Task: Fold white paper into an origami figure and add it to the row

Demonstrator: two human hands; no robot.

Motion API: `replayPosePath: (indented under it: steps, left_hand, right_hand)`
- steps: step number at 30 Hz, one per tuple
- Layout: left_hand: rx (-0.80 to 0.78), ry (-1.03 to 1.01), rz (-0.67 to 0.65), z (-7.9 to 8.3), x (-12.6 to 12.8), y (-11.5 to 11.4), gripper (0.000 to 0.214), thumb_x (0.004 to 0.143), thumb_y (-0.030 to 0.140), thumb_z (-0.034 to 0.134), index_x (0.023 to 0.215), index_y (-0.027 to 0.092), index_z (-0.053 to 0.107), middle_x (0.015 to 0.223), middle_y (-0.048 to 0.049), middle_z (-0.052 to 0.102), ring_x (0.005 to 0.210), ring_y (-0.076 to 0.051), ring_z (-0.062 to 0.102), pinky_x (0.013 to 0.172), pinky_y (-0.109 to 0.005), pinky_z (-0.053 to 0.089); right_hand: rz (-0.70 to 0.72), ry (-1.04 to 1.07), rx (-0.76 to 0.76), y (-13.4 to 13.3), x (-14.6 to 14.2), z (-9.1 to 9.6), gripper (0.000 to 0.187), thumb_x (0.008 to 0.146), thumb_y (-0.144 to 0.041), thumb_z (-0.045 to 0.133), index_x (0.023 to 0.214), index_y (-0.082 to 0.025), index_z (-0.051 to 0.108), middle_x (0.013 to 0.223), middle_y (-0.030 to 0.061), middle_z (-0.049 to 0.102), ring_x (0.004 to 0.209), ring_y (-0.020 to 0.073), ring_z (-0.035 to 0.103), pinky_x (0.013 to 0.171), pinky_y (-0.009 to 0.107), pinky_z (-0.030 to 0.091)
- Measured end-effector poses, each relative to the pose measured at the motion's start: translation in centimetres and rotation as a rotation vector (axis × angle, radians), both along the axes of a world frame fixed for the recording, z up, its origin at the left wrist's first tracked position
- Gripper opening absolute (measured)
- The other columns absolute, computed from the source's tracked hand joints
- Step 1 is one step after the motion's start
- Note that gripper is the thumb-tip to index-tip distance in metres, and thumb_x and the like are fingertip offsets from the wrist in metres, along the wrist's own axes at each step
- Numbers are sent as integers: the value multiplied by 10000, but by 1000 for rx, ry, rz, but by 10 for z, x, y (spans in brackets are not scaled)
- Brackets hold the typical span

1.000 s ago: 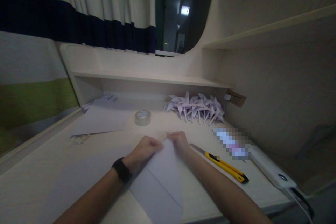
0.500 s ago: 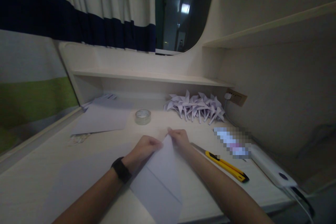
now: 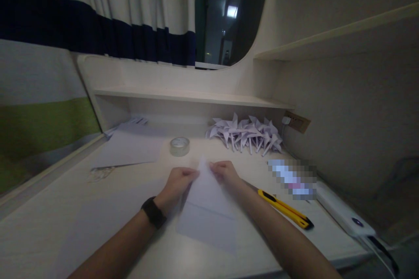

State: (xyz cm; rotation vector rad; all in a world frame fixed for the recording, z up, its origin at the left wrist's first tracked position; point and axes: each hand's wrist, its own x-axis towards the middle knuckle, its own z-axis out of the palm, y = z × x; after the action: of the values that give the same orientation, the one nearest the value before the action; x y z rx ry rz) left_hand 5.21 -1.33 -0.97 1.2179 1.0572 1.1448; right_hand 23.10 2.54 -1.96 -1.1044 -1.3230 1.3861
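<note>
A folded sheet of white paper lies on the pale desk in front of me, its pointed tip raised between my hands. My left hand, with a black band on its wrist, is closed on the sheet's left edge near the tip. On the other side of the tip my right hand pinches the paper. A crease runs across the sheet below my fingers.
A roll of clear tape sits beyond my hands. Several folded paper pinwheels are heaped at the back right. A yellow utility knife and a white power strip lie to the right. Loose sheets rest at the back left.
The paper's tip has come up off the desk and the sheet has turned to lie straighter toward me. Both hands shifted slightly away from me, still gripping near the tip.
</note>
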Motion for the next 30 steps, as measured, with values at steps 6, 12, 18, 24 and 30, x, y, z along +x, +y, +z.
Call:
replayPosePath:
  steps: [6,12,18,24,30]
  left_hand:
    - [-34,-49,-46,7,-9,6,335,630,406,773,639,83,685,637,-95,653,527,-150,540,514,-263,366]
    - [-98,-80,-61,8,-12,10,430,666,525,750,713,107,664,685,-83,655,554,-149,568,510,-246,365]
    - [-46,-90,31,2,-12,15,351,658,429,767,615,114,619,571,-22,568,492,-111,499,481,-236,327]
    - [-54,-18,-111,13,-24,17,279,664,381,762,755,127,692,754,-59,669,645,-141,588,554,-225,391]
    - [177,445,-489,20,-39,21,273,681,389,752,748,124,761,624,-40,674,556,-130,529,532,-229,358]
  right_hand:
    - [-18,-20,71,-4,2,5,294,569,-397,763,512,-135,641,407,-27,490,391,75,360,419,237,230]
    - [121,-111,77,-14,-2,13,303,593,-417,757,546,-130,672,444,-24,509,429,81,389,440,232,257]
    - [136,-208,122,-14,-6,8,316,610,-425,757,535,-132,666,435,-31,494,431,81,383,443,229,267]
    - [226,-225,135,-12,0,9,328,613,-435,766,591,-117,690,466,-32,508,450,76,399,454,220,292]
    - [473,-355,132,-20,3,15,268,634,-372,767,641,-109,716,498,-28,536,480,78,413,469,214,312]
